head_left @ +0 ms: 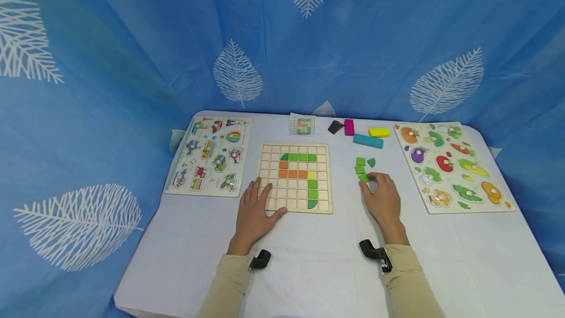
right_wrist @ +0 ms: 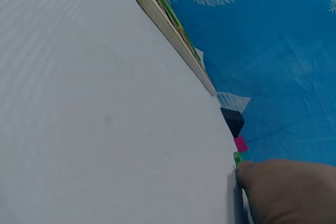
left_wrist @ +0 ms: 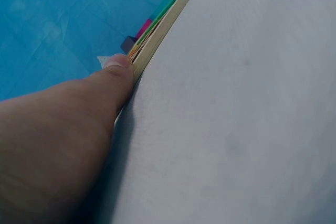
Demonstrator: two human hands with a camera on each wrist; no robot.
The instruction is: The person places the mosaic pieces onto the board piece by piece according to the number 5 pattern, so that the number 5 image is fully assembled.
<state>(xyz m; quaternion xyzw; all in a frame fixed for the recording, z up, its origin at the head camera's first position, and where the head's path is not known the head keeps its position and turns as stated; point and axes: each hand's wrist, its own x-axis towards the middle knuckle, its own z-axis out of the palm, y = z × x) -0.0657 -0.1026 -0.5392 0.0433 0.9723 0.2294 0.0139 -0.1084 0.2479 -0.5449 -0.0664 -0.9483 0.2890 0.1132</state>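
Observation:
A wooden grid board (head_left: 272, 200) lies in the middle of the table with green, orange and yellow pieces set in some of its squares. My left hand (head_left: 256, 213) rests at its lower left corner, fingers spread along the left edge and thumb on the near edge. In the left wrist view the thumb (left_wrist: 119, 62) presses against the board's side (left_wrist: 163, 27). To the right of the board, my right hand (head_left: 385, 201) pinches a green square tile (head_left: 364, 177) between thumb and fingers. Other green squares (head_left: 360, 161) and a dark green rounded piece (head_left: 372, 162) lie just beyond it.
A small pattern card (head_left: 302, 124) lies behind the board. Dark (head_left: 335, 127), magenta (head_left: 349, 127), yellow (head_left: 379, 132) and teal blocks (head_left: 368, 141) sit at the back right. A vehicle puzzle (head_left: 207, 156) stands left, a vegetable puzzle (head_left: 454, 166) right.

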